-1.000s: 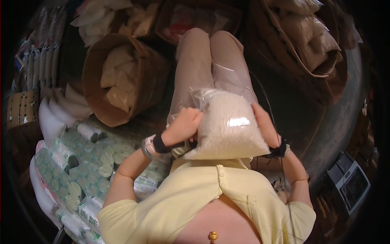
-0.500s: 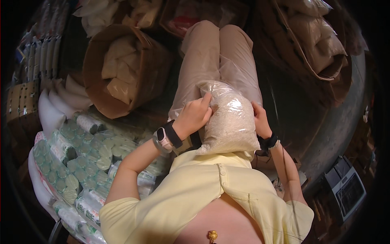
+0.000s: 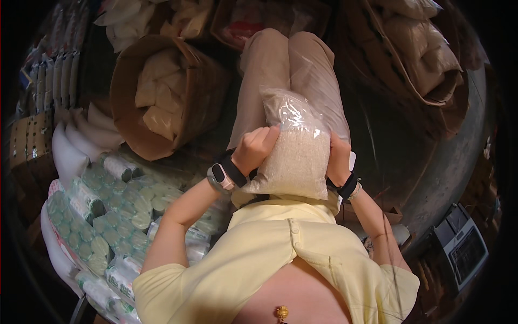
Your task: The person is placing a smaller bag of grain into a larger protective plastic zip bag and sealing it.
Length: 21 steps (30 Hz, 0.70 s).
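Note:
On my lap lies a clear plastic bag of pale grain that looks like rice (image 3: 295,156), its glossy, slacker end pointing toward my knees. My left hand (image 3: 256,149) is closed on the bag's left edge, thumb along the plastic. On the opposite edge my right hand (image 3: 339,161) is closed too, its fingers partly hidden behind the bag. The full, rounded end rests near my waist.
To the left stands an open cardboard box (image 3: 121,102) of filled bags; another box (image 3: 399,65) of bags is at the far right. Wrapped packs of round cans or jars (image 3: 110,221) lie beside my left arm. A grey machine with a dark panel (image 3: 467,254) sits right.
The bag has shifted slightly left, and its slack end now stretches farther toward my knees. Both hands have moved with it, and my left fingers have curled in more.

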### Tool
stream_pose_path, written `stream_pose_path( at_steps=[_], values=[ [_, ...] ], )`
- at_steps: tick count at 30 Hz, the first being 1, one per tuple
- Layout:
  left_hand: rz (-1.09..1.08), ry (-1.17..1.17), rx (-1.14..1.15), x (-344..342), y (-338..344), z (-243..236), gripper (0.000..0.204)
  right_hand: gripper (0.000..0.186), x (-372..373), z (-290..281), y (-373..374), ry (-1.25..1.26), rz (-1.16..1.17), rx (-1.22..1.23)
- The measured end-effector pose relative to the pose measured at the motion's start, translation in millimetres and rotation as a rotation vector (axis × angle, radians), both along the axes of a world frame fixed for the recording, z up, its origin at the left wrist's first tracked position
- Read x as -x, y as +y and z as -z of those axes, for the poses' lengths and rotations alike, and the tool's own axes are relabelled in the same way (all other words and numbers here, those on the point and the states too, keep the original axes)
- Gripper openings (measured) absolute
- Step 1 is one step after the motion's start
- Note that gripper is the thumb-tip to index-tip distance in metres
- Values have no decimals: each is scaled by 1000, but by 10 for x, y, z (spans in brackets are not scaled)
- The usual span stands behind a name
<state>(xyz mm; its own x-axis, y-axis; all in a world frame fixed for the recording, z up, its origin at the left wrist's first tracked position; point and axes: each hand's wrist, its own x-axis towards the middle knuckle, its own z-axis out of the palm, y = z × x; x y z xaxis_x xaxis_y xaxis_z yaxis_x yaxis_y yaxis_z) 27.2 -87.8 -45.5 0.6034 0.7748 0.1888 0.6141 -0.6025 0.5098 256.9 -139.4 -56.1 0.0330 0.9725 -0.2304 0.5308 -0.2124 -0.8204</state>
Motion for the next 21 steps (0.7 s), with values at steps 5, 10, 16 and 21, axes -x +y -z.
stream_pose_path(
  at_steps=[5, 10, 16, 21],
  values=[
    [-35, -222, -125, 38, -186, -4, 23, 10, -131, -177, -247, -298, -61, -265],
    [1, -205, -99, 40, -235, 36, 17, 7, -167, -220, -419, -337, -73, -201],
    [-335, -114, 456, 2, -247, 242, 20, 9, -62, -94, -256, -254, -23, 11],
    [-567, -295, 907, -50, -165, 427, 22, 14, -80, 180, -89, 49, 149, 307]
  ],
)
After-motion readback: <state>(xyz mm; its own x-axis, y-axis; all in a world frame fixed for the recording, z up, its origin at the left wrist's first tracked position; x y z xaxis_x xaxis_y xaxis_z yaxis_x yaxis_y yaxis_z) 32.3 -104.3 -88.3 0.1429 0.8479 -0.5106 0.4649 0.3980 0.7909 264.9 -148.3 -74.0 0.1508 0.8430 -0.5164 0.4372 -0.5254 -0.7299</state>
